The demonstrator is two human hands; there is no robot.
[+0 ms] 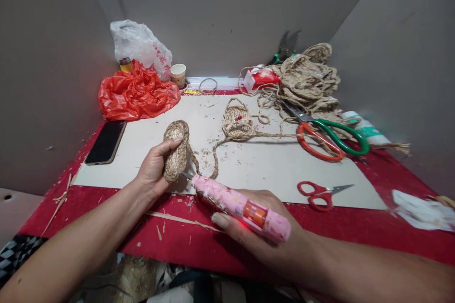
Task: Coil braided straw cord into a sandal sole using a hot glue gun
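My left hand (156, 163) is closed on an oval woven straw piece (177, 149), thumb across its face, holding it up over the near edge of the pale board (277, 165). A braided straw cord (215, 158) trails from that piece toward a second woven piece (237, 120) with a small red spot. My right hand (263, 232) grips a pink hot glue gun (231, 196), with an orange window on its body and a red glow beneath. Its metal nozzle points left at the lower edge of the oval piece; whether they touch I cannot tell.
Large scissors (320, 135) with orange and green handles lie beside a heap of straw braid (309, 75). Small red scissors (322, 194) rest on the board's right. A phone (105, 142), red plastic bag (138, 92) and paper cup (178, 75) are at left.
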